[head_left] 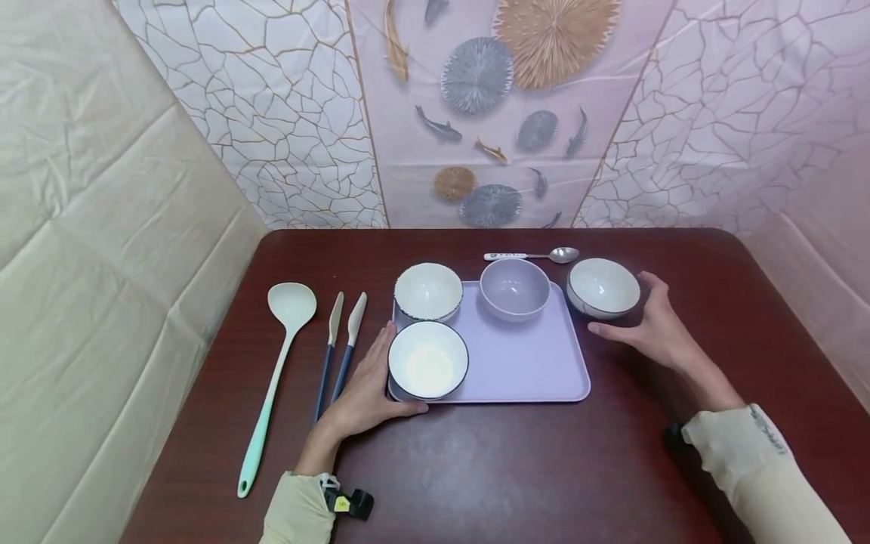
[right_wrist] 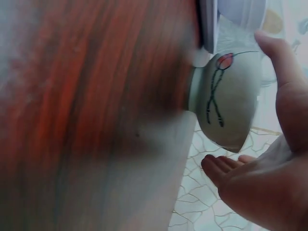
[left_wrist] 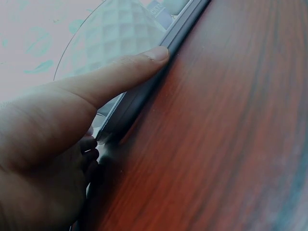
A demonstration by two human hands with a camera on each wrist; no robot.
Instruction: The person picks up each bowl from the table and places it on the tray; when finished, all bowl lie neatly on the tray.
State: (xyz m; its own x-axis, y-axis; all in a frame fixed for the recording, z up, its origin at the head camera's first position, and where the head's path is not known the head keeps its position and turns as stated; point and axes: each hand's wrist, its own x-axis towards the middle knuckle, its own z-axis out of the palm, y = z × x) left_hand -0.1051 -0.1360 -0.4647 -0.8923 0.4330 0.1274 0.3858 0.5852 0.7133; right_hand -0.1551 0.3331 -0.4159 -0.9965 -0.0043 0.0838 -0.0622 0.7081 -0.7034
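My left hand (head_left: 367, 391) lies round the front left corner of a lilac tray (head_left: 523, 370), fingers along its left side. Its straight thumb runs along the tray's front edge in the left wrist view. Just beside it on the tray sits a white bowl with a dark rim (head_left: 428, 361), its dimpled outside (left_wrist: 110, 38) showing. Behind it stand another white bowl (head_left: 428, 293) and a lilac bowl (head_left: 515, 289). My right hand (head_left: 655, 325), thumb and fingers spread, is right by a white bowl (head_left: 603, 287) on the table; a red flower pattern marks its side (right_wrist: 224, 62).
A spoon (head_left: 563, 255) lies behind the tray. To the left are two table knives with blue handles (head_left: 325, 374) and a ladle with a pale green handle (head_left: 272, 400). The dark wooden table (head_left: 516, 476) meets patterned cloth walls (head_left: 299, 113) behind.
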